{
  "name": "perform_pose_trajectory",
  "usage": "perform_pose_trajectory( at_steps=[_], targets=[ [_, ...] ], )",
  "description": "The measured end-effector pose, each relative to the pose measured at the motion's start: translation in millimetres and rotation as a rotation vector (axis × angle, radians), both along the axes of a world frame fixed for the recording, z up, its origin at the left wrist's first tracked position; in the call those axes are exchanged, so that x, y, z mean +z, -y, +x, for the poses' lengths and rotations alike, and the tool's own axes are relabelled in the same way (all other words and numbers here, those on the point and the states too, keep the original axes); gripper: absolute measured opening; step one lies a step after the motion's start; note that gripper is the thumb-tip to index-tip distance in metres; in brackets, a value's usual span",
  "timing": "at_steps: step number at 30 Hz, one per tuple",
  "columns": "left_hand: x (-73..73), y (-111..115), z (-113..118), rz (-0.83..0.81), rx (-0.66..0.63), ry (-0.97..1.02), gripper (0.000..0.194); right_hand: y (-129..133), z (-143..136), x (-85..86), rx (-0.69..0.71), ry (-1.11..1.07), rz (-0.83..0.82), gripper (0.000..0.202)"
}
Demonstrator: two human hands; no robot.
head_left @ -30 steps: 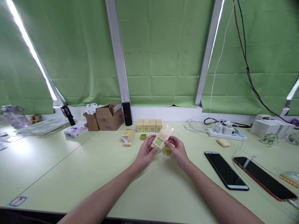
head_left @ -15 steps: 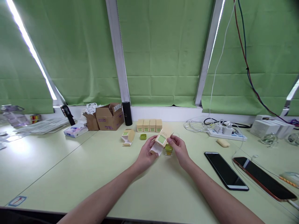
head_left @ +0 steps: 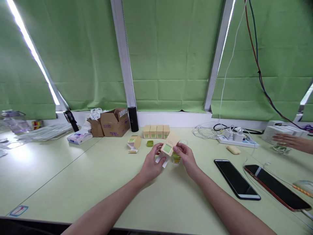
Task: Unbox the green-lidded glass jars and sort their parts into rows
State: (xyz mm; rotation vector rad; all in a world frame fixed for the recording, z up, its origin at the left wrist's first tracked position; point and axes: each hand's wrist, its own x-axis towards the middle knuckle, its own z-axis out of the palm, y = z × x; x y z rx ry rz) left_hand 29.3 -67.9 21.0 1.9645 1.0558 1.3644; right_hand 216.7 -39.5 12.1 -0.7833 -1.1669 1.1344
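Note:
Both my hands grip a small cream carton [head_left: 169,144] with a green square label, tilted above the table. My left hand [head_left: 152,163] has its fingers closed on the carton's left side, near a white flap. My right hand [head_left: 187,159] pinches the right edge. Just behind the carton, a glass jar with green contents [head_left: 176,158] stands on the table, partly covered. A small green lid-like piece [head_left: 150,143] lies to the left, and beyond it an opened cream carton [head_left: 134,144]. Several closed cartons [head_left: 156,131] stand in a row behind.
A brown cardboard box [head_left: 114,122], a black cylinder [head_left: 133,119] and a tissue pack [head_left: 79,137] stand at the back left. On the right are a power strip [head_left: 237,142], a phone [head_left: 236,179] and another person's hand [head_left: 290,141] over a glass item.
The carton in my hands has tipped more upright and shifted slightly left. Another person's hand has come in at the right edge.

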Motion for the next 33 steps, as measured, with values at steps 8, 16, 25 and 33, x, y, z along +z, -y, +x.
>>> perform_pose_trajectory(
  at_steps=[8, 16, 25, 33],
  targets=[
    [-11.3, -8.2, -3.9, 0.177, 0.173, -0.174, 0.042, -0.6, 0.0, 0.0, 0.028, 0.032, 0.012, 0.053],
    [-7.0, -3.9, -5.5, 0.235, 0.138, -0.219, 0.041, -0.1, 1.0, 1.6, -0.002, 0.015, -0.013, 0.053],
    [-4.5, -3.8, -6.9, 0.184, 0.109, -0.089, 0.033, 1.7, 0.4, 4.4, -0.007, 0.012, -0.036, 0.051],
    [-1.4, -6.0, -2.9, 0.039, 0.092, 0.024, 0.031, -1.0, -0.4, 0.3, -0.017, 0.064, -0.017, 0.056]
  ],
)
